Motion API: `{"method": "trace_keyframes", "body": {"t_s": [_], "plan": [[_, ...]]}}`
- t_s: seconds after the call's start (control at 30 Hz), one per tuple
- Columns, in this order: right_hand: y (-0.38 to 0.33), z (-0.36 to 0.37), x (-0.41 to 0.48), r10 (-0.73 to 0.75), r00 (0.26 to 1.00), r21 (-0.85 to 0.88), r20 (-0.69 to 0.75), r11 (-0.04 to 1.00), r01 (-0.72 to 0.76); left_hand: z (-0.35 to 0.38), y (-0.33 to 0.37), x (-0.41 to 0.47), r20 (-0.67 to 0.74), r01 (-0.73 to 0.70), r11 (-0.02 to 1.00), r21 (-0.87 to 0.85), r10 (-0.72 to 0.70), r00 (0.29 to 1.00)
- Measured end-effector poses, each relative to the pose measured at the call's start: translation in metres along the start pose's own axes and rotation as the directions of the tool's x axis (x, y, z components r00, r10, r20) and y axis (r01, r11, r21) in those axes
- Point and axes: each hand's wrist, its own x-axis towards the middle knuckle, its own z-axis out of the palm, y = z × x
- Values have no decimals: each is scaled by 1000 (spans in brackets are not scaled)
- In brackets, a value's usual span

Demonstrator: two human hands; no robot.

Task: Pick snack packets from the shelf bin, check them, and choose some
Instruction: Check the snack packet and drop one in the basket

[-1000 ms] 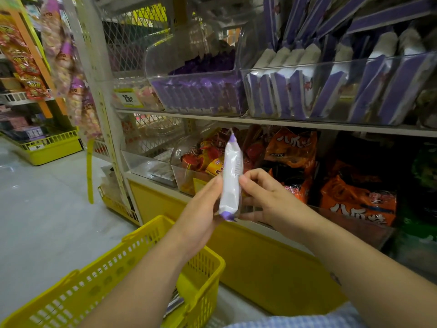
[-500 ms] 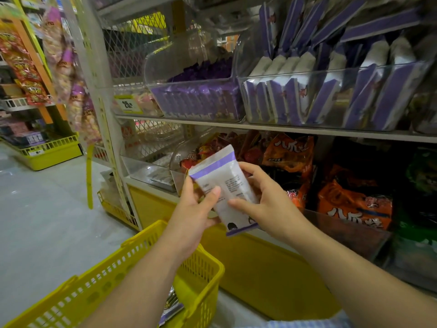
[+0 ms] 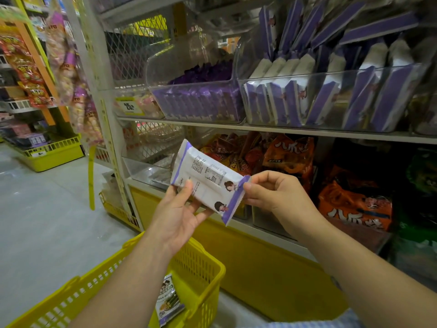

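Snack packet [image 3: 208, 183], white with purple end seals, is at centre frame, held clear of the shelving with its printed back panel turned up to me. My left hand [image 3: 179, 216] grips its lower-left edge, thumb on top and fingers underneath. My right hand [image 3: 276, 197] pinches the purple seal at its right end between thumb and forefinger.

Step in hand, as I judge it: the check, reading the label. The choice is not yet made.

The next move calls for a verdict. If it passes, I release the right-hand pinch and lower the packet into the yellow basket [image 3: 201, 263] at lower left, where one other packet [image 3: 169, 301] lies. If it fails, I lift it back to the clear shelf bin [image 3: 331, 73] at upper right, which holds matching packets on edge. The film is likely slippery, so one hand should hold it throughout.

Surroundings: orange bags [image 3: 354, 204] on the lower shelf at right, hanging snack strips [image 3: 63, 55] at upper left, grey floor [image 3: 47, 221] at left.
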Motion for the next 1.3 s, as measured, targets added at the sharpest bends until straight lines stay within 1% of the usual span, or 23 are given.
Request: {"method": "trace_keyframes", "body": {"t_s": [0.13, 0.2, 0.27, 0.37, 0.47, 0.53, 0.6, 0.7, 0.77, 0.83, 0.9, 0.97, 1.03, 1.13, 1.23, 1.3], "plan": [[-1, 0, 1, 114, 992, 212, 45, 970, -121, 3, -1, -1, 35, 9, 1000, -6, -8, 999], [-1, -2, 2, 169, 984, 257, 52, 950, -177, 4, 1, -2, 72, 19, 1000, -4, -19, 997], [-1, -3, 3, 216, 975, 288, 44, 932, -219, 5, 2, -4, 99, -6, 999, 41, 2, 995], [1, -1, 3, 265, 964, 301, 10, 919, -255, 12, 1, -8, 86, -143, 978, 150, 131, 988], [0, 2, 3, 310, 951, 362, 6, 885, -291, 20, -1, -11, 102, -300, 912, 279, 283, 954], [1, 4, 2, 343, 938, 352, 53, 872, -339, 23, -4, -13, 136, -379, 849, 368, 354, 925], [2, 6, 0, 371, 919, 326, 130, 860, -393, 25, -8, -13, 188, -433, 787, 440, 391, 901], [5, 10, -1, 412, 875, 351, 252, 804, -480, 27, -14, -14, 235, -472, 746, 471, 410, 882], [6, 12, -1, 427, 859, 391, 282, 767, -510, 27, -15, -12, 226, -478, 733, 483, 423, 877], [5, 12, -1, 413, 867, 413, 279, 763, -497, 25, -14, -10, 191, -465, 740, 485, 429, 883], [3, 11, 0, 377, 891, 406, 251, 795, -451, 22, -12, -8, 117, -425, 765, 485, 424, 898], [2, 9, 0, 327, 914, 337, 240, 855, -394, 18, -11, -6, 39, -359, 778, 515, 397, 917], [2, 10, -2, 278, 926, 270, 256, 899, -345, 16, -13, -5, 5, -305, 765, 567, 367, 930], [4, 16, -6, 188, 940, 242, 284, 935, -260, 16, -18, -6, 57, -282, 658, 698, 342, 938], [3, 17, -5, 134, 946, 286, 296, 932, -222, 20, -20, -12, 175, -284, 581, 763, 237, 956], [3, 17, -5, 110, 951, 261, 291, 947, -189, 24, -20, -15, 206, -271, 545, 793, 179, 962]]}}
